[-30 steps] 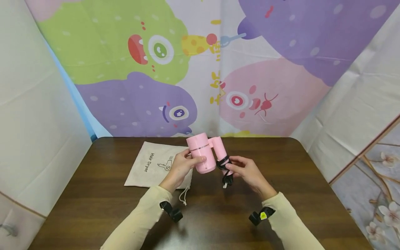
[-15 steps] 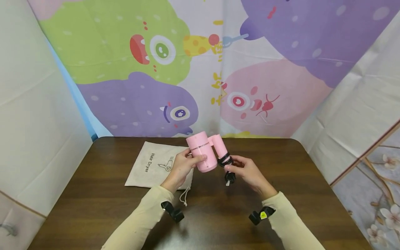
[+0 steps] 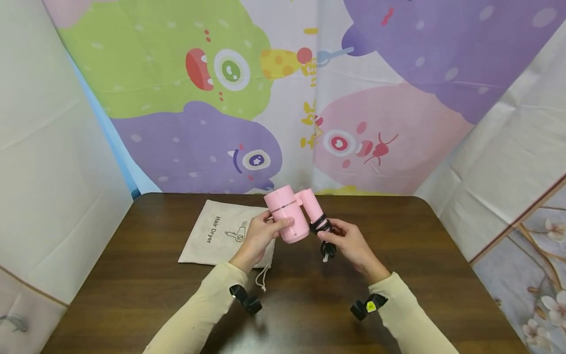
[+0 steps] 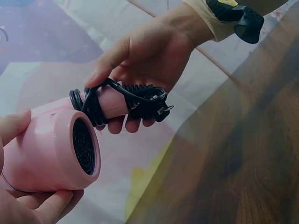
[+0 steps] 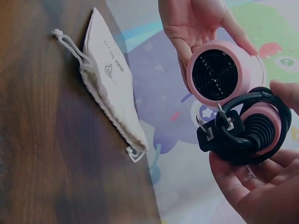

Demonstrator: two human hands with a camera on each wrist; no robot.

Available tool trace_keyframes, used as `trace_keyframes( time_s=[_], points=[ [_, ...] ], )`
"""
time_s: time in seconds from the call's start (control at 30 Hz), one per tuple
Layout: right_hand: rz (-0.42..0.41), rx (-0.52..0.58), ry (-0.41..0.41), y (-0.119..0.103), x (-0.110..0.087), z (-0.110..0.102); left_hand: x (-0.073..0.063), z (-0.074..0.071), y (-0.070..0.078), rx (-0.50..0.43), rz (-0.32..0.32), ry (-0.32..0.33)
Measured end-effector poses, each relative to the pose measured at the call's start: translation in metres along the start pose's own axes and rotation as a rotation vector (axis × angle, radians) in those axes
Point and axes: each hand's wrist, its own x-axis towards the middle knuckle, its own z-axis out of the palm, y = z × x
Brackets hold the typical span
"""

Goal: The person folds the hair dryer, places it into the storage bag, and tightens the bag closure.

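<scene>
A pink folding hair dryer (image 3: 289, 226) is held up above the table by both hands. My left hand (image 3: 258, 236) grips its wide barrel, thumb on the near side; the black grille (image 5: 216, 74) of the barrel shows in the right wrist view. My right hand (image 3: 353, 241) holds the slimmer handle (image 3: 313, 204) at its lower end, where the black cord (image 4: 93, 105) is wound in loops. From that end the two-pin plug (image 5: 219, 130) sticks out beside the fingers. Behind my left hand lies a cream drawstring bag (image 3: 212, 236) printed "Hair Dryer".
The bag lies flat on the dark wooden table (image 3: 132, 295), its drawstring (image 3: 262, 278) trailing toward the near side. A cartoon-printed curtain (image 3: 292, 98) hangs behind the table, with pale cloth walls (image 3: 44, 123) to either side.
The plug and the wound cord have shifted slightly to the right and up with my right hand's hold. My left hand keeps its grip on the barrel.
</scene>
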Motion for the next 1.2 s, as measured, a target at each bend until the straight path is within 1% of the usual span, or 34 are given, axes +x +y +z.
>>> trace_keyframes(
  time_s=[0.17,0.4,0.63,0.87,0.93,1.1,1.2],
  points=[
    [0.001,0.010,0.005,0.000,-0.001,0.000,-0.002,0.002,0.001,0.009,-0.007,0.008],
    [0.001,0.040,0.006,0.000,-0.002,0.001,-0.002,0.002,0.001,-0.010,-0.017,0.007],
    [-0.007,0.042,0.028,0.001,-0.002,0.001,-0.001,0.004,-0.001,-0.004,-0.013,0.001],
    [0.000,0.068,0.056,0.002,-0.002,0.006,-0.001,0.004,-0.005,-0.023,-0.016,-0.001],
    [0.006,0.084,0.068,0.002,-0.002,0.007,-0.001,0.004,-0.006,-0.036,-0.016,-0.019],
    [0.042,0.128,0.125,0.001,-0.001,0.009,0.002,0.004,-0.009,-0.091,-0.015,-0.088],
    [0.067,0.152,0.149,0.000,-0.001,0.009,0.004,0.004,-0.010,-0.088,-0.019,-0.109]
  ],
)
